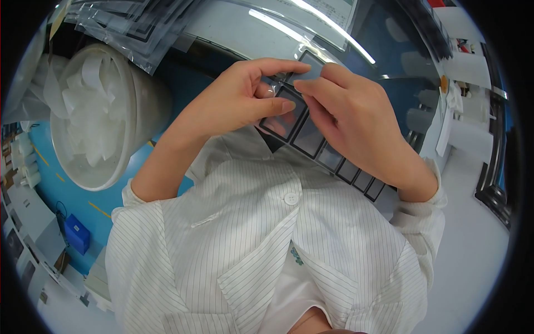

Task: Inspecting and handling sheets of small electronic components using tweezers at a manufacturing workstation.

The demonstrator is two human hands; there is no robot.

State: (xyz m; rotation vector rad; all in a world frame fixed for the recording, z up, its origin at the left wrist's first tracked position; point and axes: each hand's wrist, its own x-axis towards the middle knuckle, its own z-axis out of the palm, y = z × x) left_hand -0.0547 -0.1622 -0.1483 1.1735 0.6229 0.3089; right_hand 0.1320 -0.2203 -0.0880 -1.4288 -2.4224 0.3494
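A long clear film sheet point(307, 136) bearing several black rectangular frames runs slantwise in front of my chest. My left hand point(236, 100) grips its upper left end, with the thumb on the largest frame near it and the index finger stretched along the far edge. Over the sheet's upper part, my right hand point(356, 111) is closed in a pinch. Its thumb and index fingertips meet beside a frame's corner; whatever is between them is too small to make out. The right hand covers part of the sheet's far side.
At left stands a white bin point(132, 119) filled with crumpled white strips. Clear bags with black frames point(119, 25) lie at the far left of the worktop. A printed paper point(325, 19) lies at the back. On the blue floor sits a blue box point(77, 234).
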